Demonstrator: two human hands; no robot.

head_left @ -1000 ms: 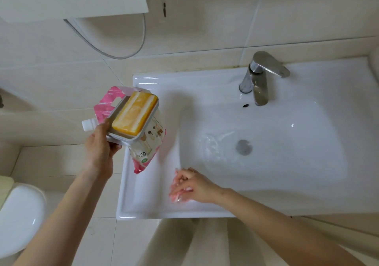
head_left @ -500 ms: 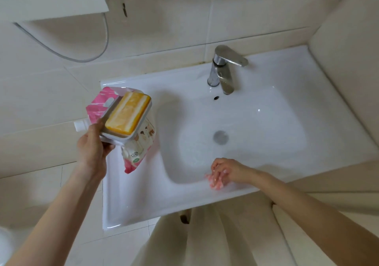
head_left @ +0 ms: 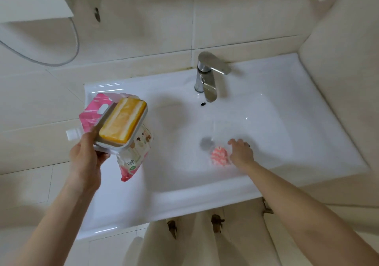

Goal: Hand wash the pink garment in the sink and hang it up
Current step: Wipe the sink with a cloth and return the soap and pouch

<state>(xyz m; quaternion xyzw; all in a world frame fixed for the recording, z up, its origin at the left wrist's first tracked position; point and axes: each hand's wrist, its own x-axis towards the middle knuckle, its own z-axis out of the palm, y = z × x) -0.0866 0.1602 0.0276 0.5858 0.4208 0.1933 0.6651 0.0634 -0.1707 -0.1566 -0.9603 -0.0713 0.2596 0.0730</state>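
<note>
**Setting the garment in the basin, soap at the ready**

Lying at the bottom of the white sink (head_left: 291,106), just beside the drain (head_left: 206,142), the pink-and-white striped garment (head_left: 219,155) is bunched into a small wad. The right hand (head_left: 242,152) is down in the basin on the garment's right side, fingers loosely spread and closed on nothing. Motion blur hides whether its edge brushes the fabric.

The left hand (head_left: 87,159) is raised over the sink's left rim with a double load. Its thumb and fingers clamp a white soap dish (head_left: 114,146) carrying a yellow bar of soap (head_left: 123,120), and under the dish they hold a pink detergent refill pouch (head_left: 133,161) that hangs tilted.

The chrome faucet (head_left: 207,77) shows no stream, and the garment looks barely wetted, if at all. By my reading this is the very start of the wash: the cloth is placed and the cleaning supplies are not yet set down.

The next move likely calls for parking the dish and pouch on the flat rim to free the left hand. The right hand would then lift the faucet lever to wet the garment. The tilted dish could let the bar slide off, so it wants levelling first.
</note>
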